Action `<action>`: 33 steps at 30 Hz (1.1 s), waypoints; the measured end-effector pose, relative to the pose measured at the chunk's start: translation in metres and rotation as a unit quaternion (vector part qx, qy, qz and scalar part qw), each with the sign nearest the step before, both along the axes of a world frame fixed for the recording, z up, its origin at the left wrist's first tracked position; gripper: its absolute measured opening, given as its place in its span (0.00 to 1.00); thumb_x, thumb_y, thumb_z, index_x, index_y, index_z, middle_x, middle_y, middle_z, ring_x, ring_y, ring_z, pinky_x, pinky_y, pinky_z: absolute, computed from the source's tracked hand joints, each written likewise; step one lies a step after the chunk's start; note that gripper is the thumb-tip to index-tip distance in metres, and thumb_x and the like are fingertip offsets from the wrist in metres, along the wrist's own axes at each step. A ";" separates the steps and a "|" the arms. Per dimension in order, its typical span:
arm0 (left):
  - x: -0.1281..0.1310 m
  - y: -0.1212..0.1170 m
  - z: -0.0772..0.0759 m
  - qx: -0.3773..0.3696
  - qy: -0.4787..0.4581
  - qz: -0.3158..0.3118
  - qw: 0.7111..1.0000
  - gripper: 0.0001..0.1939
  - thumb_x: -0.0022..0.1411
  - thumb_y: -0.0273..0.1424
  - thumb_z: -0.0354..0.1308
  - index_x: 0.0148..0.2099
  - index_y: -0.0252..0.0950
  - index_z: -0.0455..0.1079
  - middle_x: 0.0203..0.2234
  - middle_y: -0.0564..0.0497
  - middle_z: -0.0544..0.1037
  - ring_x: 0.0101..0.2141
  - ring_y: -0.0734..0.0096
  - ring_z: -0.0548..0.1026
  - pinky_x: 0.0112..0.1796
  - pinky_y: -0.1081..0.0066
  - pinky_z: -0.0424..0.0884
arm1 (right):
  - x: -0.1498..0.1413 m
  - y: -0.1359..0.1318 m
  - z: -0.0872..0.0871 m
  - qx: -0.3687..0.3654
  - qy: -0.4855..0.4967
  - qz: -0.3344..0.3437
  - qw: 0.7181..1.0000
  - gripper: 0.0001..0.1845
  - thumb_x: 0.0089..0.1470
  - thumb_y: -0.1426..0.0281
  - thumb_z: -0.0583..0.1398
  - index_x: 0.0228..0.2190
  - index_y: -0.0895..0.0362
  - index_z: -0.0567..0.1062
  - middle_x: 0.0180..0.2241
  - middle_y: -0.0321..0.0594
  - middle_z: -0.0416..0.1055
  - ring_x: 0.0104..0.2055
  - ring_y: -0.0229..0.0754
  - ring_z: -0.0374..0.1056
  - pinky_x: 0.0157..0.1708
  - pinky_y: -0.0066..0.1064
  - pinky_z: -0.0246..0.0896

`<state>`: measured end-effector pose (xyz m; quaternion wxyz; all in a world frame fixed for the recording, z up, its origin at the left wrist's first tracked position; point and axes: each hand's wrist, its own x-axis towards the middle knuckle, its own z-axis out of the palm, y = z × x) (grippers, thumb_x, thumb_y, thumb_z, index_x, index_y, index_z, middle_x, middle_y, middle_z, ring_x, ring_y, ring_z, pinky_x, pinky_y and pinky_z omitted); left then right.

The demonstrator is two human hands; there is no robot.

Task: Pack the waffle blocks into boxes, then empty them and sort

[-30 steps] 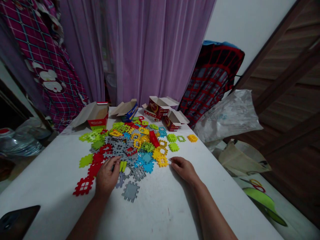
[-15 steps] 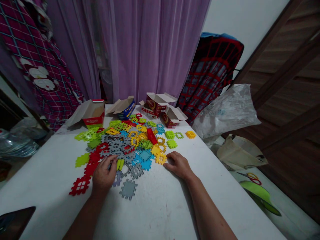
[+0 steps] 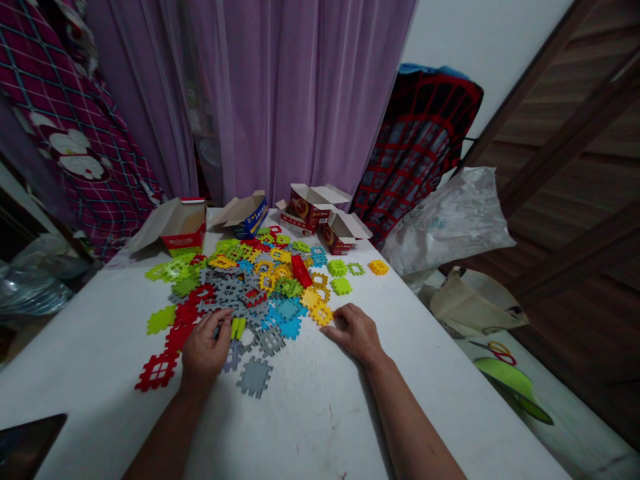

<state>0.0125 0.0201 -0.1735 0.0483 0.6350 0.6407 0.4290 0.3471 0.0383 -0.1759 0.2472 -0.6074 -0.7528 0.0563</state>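
My left hand (image 3: pixel 206 343) rests at the near left of a heap of flat, notched plastic building pieces. Its fingers are curled toward the thumb, and a small dark thing or shadow shows between them. Right beside its thumb lie two lime-green pieces (image 3: pixel 238 327). A red window-shaped piece (image 3: pixel 157 372) is left of this hand, and a grey square piece (image 3: pixel 255 377) lies to its right. My right hand (image 3: pixel 356 332) lies on the table with thumb and fingers apart. Its fingertips are close to a yellow window-shaped piece (image 3: pixel 321 313); contact is unclear.
Behind the heap, on the white table (image 3: pixel 310 413), stand a red box (image 3: pixel 185 230), a blue box (image 3: pixel 250 217) and dark red boxes (image 3: pixel 340 235), flaps up. A dark flat device (image 3: pixel 30 443) sits at the near left edge. A beige bag (image 3: pixel 475 303) is off the right side.
The whole view has shifted slightly, with things appearing a little further left. Both hands keep nearly the same pose; the right thumb sits slightly further from its fingers.
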 end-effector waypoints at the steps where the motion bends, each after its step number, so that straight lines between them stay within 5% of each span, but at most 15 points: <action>1: 0.000 0.000 0.000 0.002 -0.001 -0.001 1.000 0.18 0.62 0.39 0.48 0.43 0.36 0.75 0.36 0.46 0.81 0.39 0.62 0.78 0.43 0.66 0.74 | 0.000 -0.001 0.000 0.001 -0.006 -0.004 1.000 0.19 0.49 0.52 0.63 0.33 0.54 0.74 0.34 0.39 0.73 0.38 0.43 0.68 0.35 0.31 0.59; 7: -0.001 0.000 0.000 0.012 0.000 -0.006 1.000 0.17 0.63 0.39 0.48 0.44 0.37 0.75 0.36 0.47 0.81 0.39 0.63 0.78 0.43 0.67 0.74 | -0.005 -0.003 0.000 0.014 -0.017 -0.018 1.000 0.13 0.48 0.59 0.62 0.33 0.54 0.74 0.33 0.39 0.72 0.37 0.43 0.68 0.36 0.31 0.60; 11: -0.002 0.001 -0.005 0.019 0.002 -0.001 1.000 0.17 0.63 0.40 0.48 0.43 0.37 0.75 0.35 0.48 0.81 0.38 0.63 0.78 0.41 0.67 0.74 | 0.000 -0.003 -0.003 0.042 0.067 -0.035 0.996 0.13 0.47 0.59 0.61 0.32 0.54 0.73 0.31 0.38 0.71 0.33 0.41 0.67 0.34 0.31 0.61; 17: -0.007 0.006 -0.019 0.045 0.012 0.004 0.999 0.18 0.63 0.41 0.49 0.44 0.40 0.75 0.36 0.49 0.81 0.38 0.63 0.78 0.41 0.68 0.74 | 0.040 0.008 -0.007 0.115 0.192 -0.169 0.960 0.18 0.47 0.54 0.59 0.32 0.56 0.73 0.32 0.40 0.71 0.30 0.41 0.66 0.32 0.33 0.63; 24: -0.011 0.005 -0.022 0.017 0.028 0.009 0.999 0.17 0.63 0.41 0.49 0.45 0.40 0.75 0.37 0.49 0.80 0.39 0.63 0.78 0.41 0.68 0.73 | 0.098 0.026 0.003 -0.001 0.049 -0.368 0.929 0.23 0.47 0.53 0.58 0.37 0.57 0.76 0.41 0.46 0.73 0.41 0.46 0.69 0.37 0.35 0.61; 28: -0.011 0.006 -0.026 0.017 0.024 0.023 0.999 0.18 0.63 0.42 0.49 0.45 0.41 0.75 0.37 0.49 0.80 0.39 0.63 0.78 0.42 0.68 0.73 | 0.107 0.033 0.006 -0.053 -0.008 -0.365 0.929 0.24 0.50 0.52 0.57 0.40 0.57 0.77 0.43 0.46 0.73 0.45 0.48 0.69 0.38 0.34 0.60; 33: -0.013 0.003 -0.018 -0.015 0.045 0.017 0.999 0.17 0.63 0.41 0.49 0.47 0.42 0.75 0.41 0.49 0.80 0.41 0.62 0.78 0.41 0.68 0.73 | 0.112 0.032 -0.002 -0.019 -0.026 -0.328 0.944 0.24 0.50 0.52 0.59 0.41 0.57 0.78 0.42 0.46 0.73 0.44 0.48 0.68 0.39 0.34 0.60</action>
